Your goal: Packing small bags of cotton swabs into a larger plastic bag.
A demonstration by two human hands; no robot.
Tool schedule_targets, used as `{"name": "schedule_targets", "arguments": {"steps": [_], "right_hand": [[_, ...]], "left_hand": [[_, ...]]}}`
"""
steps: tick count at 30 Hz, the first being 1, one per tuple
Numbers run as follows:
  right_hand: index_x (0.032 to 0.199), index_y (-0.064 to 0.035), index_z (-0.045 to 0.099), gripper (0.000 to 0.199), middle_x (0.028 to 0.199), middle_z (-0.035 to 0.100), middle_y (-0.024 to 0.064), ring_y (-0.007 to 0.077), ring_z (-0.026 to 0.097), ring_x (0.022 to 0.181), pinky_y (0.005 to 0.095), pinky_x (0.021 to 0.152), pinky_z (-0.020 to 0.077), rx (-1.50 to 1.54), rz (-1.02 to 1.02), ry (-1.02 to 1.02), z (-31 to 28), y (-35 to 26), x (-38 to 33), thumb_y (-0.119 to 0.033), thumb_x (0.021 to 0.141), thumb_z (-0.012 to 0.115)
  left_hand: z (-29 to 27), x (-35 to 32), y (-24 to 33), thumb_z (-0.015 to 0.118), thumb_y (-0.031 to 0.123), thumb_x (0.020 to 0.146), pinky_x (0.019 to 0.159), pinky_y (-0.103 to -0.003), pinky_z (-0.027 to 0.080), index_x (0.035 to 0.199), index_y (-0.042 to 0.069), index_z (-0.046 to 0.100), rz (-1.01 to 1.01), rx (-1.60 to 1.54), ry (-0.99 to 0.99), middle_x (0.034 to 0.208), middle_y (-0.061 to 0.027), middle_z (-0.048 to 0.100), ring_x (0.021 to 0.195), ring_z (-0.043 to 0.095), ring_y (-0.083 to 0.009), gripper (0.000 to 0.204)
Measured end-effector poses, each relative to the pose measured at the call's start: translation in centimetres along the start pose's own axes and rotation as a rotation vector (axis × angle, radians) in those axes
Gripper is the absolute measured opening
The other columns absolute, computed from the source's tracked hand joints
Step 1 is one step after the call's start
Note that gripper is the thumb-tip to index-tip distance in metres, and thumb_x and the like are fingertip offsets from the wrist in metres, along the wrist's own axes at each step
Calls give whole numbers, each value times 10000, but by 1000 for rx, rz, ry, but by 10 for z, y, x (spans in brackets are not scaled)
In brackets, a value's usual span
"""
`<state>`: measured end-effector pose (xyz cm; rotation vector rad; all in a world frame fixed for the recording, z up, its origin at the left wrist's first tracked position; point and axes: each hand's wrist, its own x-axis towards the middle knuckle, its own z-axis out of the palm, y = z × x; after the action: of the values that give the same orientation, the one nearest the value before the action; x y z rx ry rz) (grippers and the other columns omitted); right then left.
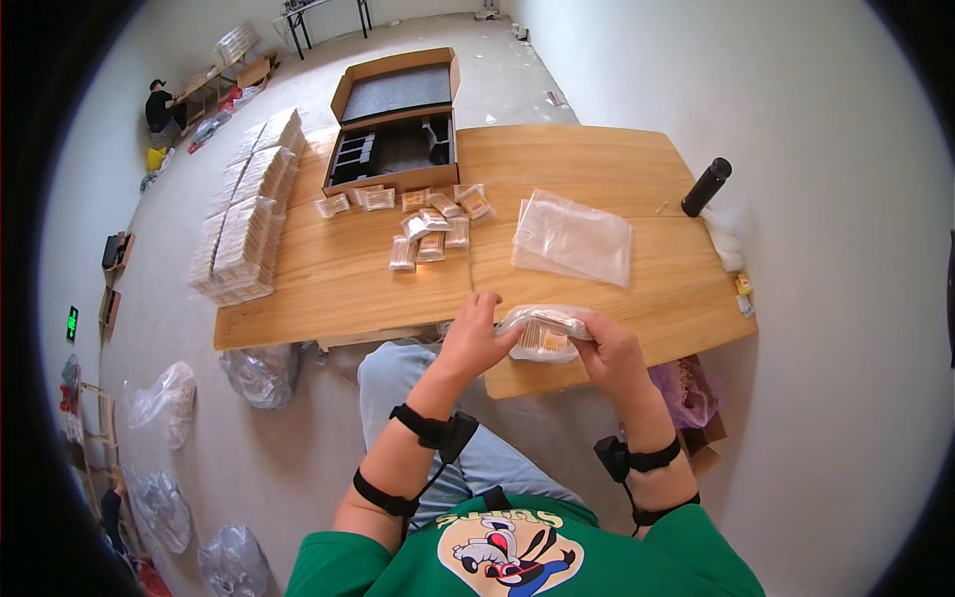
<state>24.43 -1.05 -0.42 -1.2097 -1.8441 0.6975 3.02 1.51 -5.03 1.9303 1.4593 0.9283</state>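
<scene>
A clear plastic bag (527, 352) holding small packs of thin sticks, which look like cotton swabs, is between my hands at the table's near edge. My right hand (609, 350) grips its right side, thumb and fingers closed on the plastic and a pack (557, 322) at the top. At the bag's left edge, my left hand (476, 340) has its thumb against the plastic, and its other fingers stand apart from the thumb. Several more swab packs (431, 246) lie loosely piled beyond my left hand. Flat empty clear bags (575, 239) are stacked beyond my right hand.
An open cardboard box (390, 184) with black lining stands at the table's (348, 289) back. Wrapped stacks of packs (239, 239) line the left edge. A black bottle (706, 187) stands at the right by the wall. Stuffed plastic bags (261, 374) sit on the floor; another person (162, 107) sits far left.
</scene>
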Motion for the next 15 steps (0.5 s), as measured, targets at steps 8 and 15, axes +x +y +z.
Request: {"name": "schedule_targets", "arguments": {"steps": [8,15], "right_hand": [[800,-32,565,46,828,618,174,342,604,837,415,738,486,-618,-204,-194,28,9,12,-59,767,548],[959,-4,536,213,920,611,218,371,592,920,432,797,477,-495,-128,-457,60,13,10,-107,776,574]], "left_hand": [[28,-17,2,599,141,828,619,-455,473,940,15,528,-122,-51,194,682,-208,596,700,602,-398,183],[26,-19,-3,589,152,838,616,-470,469,897,24,538,-123,-68,206,714,-210,605,706,601,-405,150]]}}
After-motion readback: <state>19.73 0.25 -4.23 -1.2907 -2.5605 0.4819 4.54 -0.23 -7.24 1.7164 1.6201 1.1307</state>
